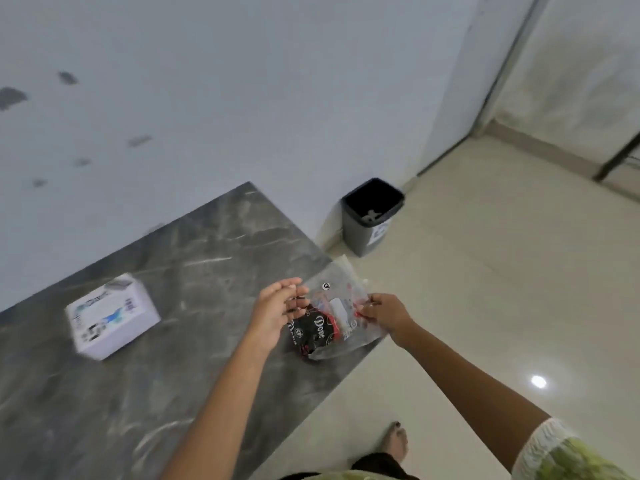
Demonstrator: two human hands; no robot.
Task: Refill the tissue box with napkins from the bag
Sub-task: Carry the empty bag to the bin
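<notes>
A clear plastic bag (337,317) with black and red print lies at the right edge of the dark marble table (194,258). My right hand (384,315) pinches the bag's right side. My left hand (277,308) hovers at the bag's left side with fingers apart, touching or nearly touching it. The white tissue box (112,315) sits on the table well to the left, blurred by camera motion. No napkins can be made out inside the bag.
A grey waste bin (370,216) stands on the tiled floor beyond the table's far right corner, next to the white wall. My bare foot (396,445) is on the floor beside the table's near edge.
</notes>
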